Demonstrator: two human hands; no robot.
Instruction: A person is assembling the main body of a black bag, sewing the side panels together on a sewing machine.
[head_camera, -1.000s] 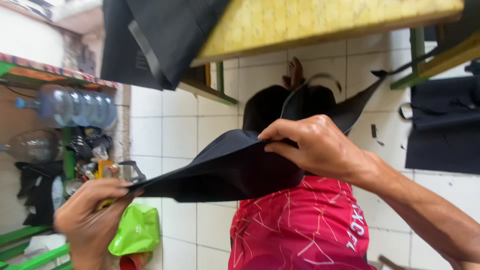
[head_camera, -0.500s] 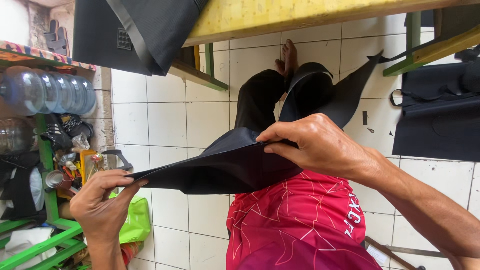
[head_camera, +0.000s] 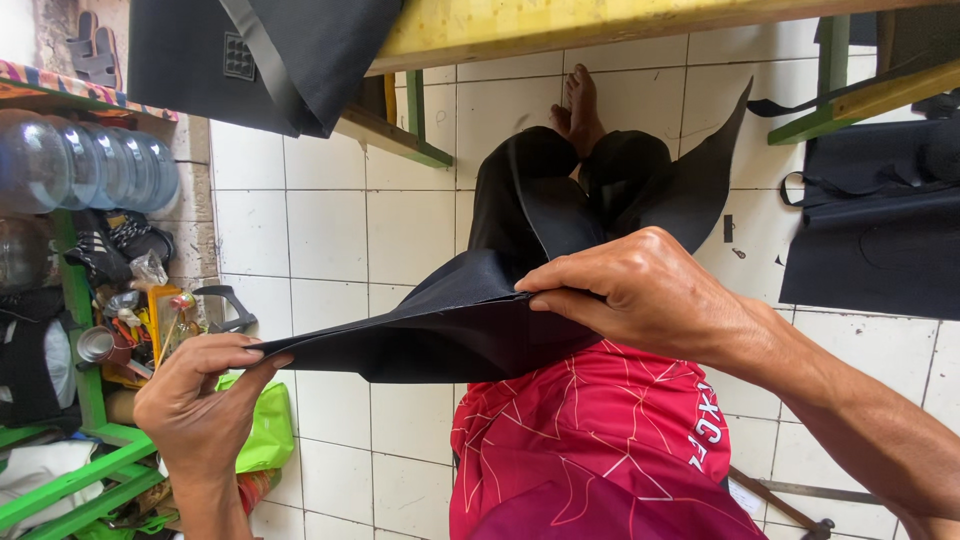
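White floor tiles (head_camera: 330, 235) fill the background, with a yellow-topped surface (head_camera: 600, 25) running along the upper edge of the frame. At the centre, the right hand (head_camera: 640, 295) has its grip clamped on a fold of black fabric (head_camera: 450, 325), thumb and fingers pressed together over the upper edge of the cloth. At lower left, the left hand (head_camera: 200, 405) pinches the far pointed corner of the same fabric between thumb and fingertips, its grip closed on it, so the piece is stretched between the two hands across the middle of the frame. Beyond the right hand the cloth rises to a pointed flap toward the upper right. Below the fabric lies the person's red patterned shirt (head_camera: 580, 450), and above it are black trousers (head_camera: 540, 195) ending in a bare foot (head_camera: 580, 100) near the top centre. More black cloth (head_camera: 260, 50) hangs over the surface's edge at upper left, and further dark pieces (head_camera: 870, 230) lie on the tiles at right. Along the left edge stands a green shelf (head_camera: 75, 300) with clear plastic bottles (head_camera: 90, 165) and small clutter, and a green bag (head_camera: 265, 430) sits just beside the left hand.
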